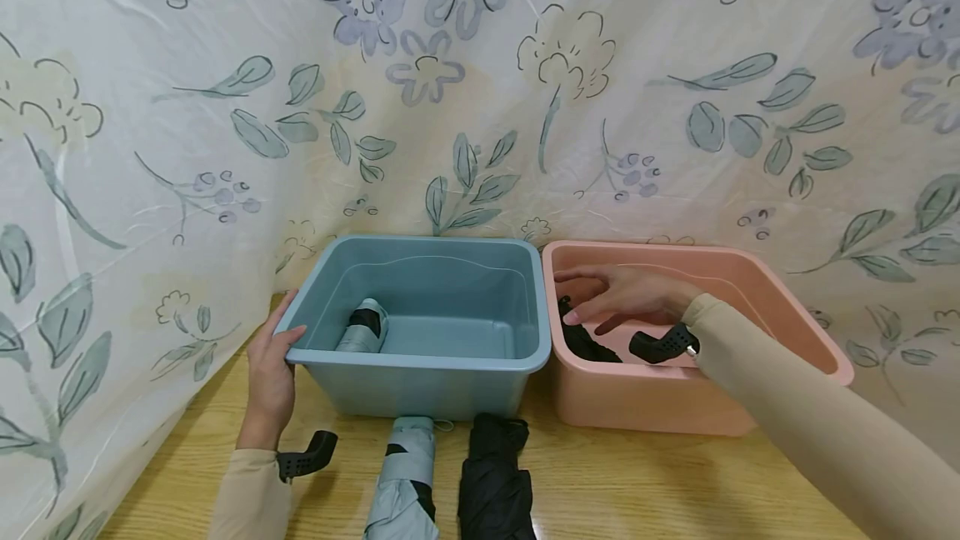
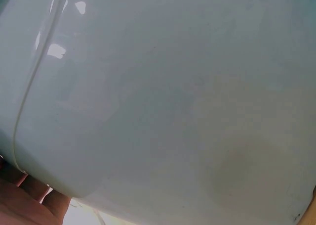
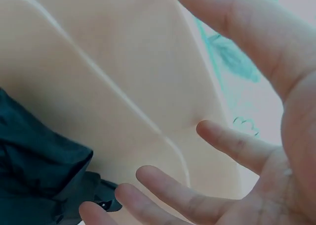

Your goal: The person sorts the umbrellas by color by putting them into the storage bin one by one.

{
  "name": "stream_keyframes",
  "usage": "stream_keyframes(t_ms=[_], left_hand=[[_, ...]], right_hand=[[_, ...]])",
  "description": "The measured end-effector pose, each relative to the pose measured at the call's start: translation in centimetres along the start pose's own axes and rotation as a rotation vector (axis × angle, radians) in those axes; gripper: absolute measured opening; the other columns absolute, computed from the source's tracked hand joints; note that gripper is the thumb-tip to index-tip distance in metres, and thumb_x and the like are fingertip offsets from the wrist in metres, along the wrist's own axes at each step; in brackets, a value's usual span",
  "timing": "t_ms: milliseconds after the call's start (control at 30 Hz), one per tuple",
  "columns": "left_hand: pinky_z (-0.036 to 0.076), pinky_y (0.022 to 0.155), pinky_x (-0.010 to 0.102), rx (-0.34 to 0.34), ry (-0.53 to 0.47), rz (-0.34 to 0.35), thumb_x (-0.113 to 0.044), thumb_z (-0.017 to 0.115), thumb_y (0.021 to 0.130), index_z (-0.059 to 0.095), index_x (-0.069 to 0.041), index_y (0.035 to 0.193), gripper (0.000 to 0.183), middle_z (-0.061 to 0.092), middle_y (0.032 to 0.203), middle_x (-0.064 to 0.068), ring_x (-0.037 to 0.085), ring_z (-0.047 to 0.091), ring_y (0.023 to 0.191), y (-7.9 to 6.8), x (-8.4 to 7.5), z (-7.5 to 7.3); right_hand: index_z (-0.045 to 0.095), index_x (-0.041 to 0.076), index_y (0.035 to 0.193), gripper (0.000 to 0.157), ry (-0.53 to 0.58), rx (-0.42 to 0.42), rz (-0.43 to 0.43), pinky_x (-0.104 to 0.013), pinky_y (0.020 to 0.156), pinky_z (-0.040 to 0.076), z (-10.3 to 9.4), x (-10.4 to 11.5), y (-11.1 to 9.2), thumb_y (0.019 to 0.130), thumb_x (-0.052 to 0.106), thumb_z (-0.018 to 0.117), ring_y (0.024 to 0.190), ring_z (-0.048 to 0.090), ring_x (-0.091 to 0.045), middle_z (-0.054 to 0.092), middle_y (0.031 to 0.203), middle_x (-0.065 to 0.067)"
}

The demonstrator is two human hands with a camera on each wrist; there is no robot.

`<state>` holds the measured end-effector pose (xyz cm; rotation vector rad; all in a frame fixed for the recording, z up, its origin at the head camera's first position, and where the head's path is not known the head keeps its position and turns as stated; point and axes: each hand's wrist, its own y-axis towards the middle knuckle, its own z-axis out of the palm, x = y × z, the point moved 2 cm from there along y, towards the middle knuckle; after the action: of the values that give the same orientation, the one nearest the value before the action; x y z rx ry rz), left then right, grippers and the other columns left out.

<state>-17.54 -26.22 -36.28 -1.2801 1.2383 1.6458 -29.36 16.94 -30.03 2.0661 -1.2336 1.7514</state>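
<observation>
My left hand holds the left front corner of a blue plastic bin, thumb at the rim and fingers along the outer side. The bin's wall fills most of the left wrist view. A folded light blue umbrella with a black patch leans inside it. Over the pink bin, my right hand spreads its fingers, holding nothing. Below that hand lies a black folded umbrella in the bin's left part; its dark fabric shows beside the fingertips in the right wrist view.
On the wooden table, in front of the blue bin, lie another light blue folded umbrella and a black folded umbrella, side by side. A flowered cloth hangs behind the bins and along the left. The two bins stand close together.
</observation>
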Motion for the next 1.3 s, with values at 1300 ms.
stream_keyframes(t_ms=[1300], left_hand=[[0.018,0.109,0.048,-0.002,-0.013,0.018,-0.006,0.033,0.096,0.036,-0.017,0.145,0.051,0.031,0.149,0.006,0.025,0.027,0.134,0.1,0.0,0.1]], right_hand=[[0.034,0.010,0.143,0.069,0.007,0.053,-0.446,-0.033,0.096,0.042,11.5,0.3,-10.8,0.083,-0.002,0.065,0.122,0.045,-0.026,0.044,0.137,-0.013]])
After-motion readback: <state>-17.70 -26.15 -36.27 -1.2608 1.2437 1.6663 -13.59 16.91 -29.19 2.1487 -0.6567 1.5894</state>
